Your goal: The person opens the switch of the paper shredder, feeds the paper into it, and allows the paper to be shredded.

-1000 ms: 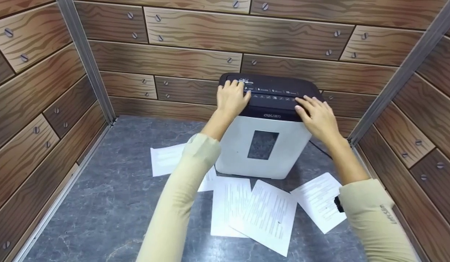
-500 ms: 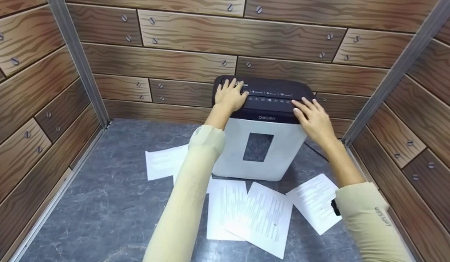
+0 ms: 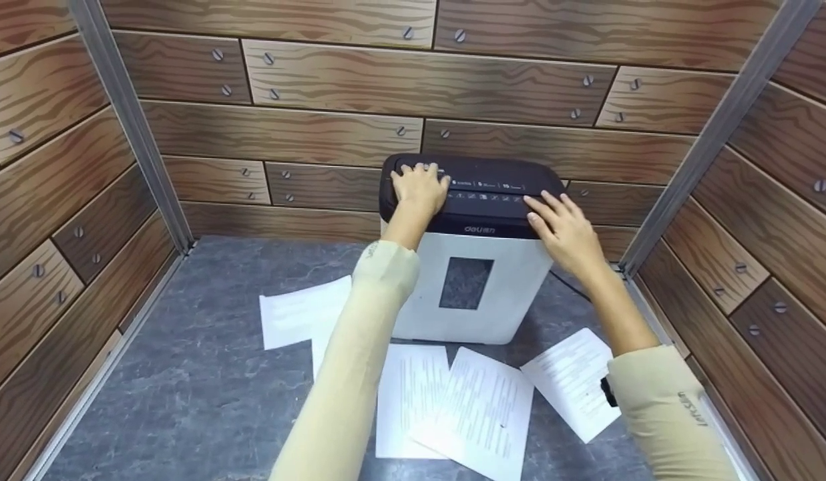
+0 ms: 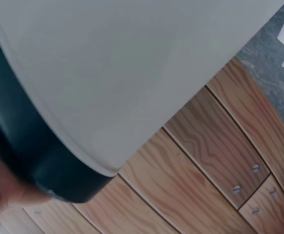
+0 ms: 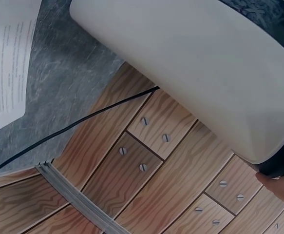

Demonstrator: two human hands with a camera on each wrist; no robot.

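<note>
A white paper shredder [image 3: 513, 280] with a dark lid [image 3: 479, 210] stands on the floor in the head view. On the left part of the lid rests my left hand [image 3: 419, 190], fingers spread and slightly bent on its top. My right hand [image 3: 569, 234] touches the lid's right front corner with its fingers extended. The left wrist view shows the shredder's white side [image 4: 98, 83], and part of my left hand [image 4: 10, 187] against the dark lid. At the right edge of the right wrist view, my right hand [image 5: 283, 187] touches the lid; most of it is cut off.
Printed sheets [image 3: 479, 414] lie in front of the shredder, with another sheet [image 3: 576, 384] to the right and more paper [image 3: 299, 314] to the left, partly behind the left sleeve. A black cord [image 5: 78, 126] runs behind. Wood-patterned walls [image 3: 339, 80] surround the floor.
The head view has tilted, so the scene sits lower and farther left. My left hand has shifted slightly on the lid, its fingers more bent. My right hand stays at the right corner.
</note>
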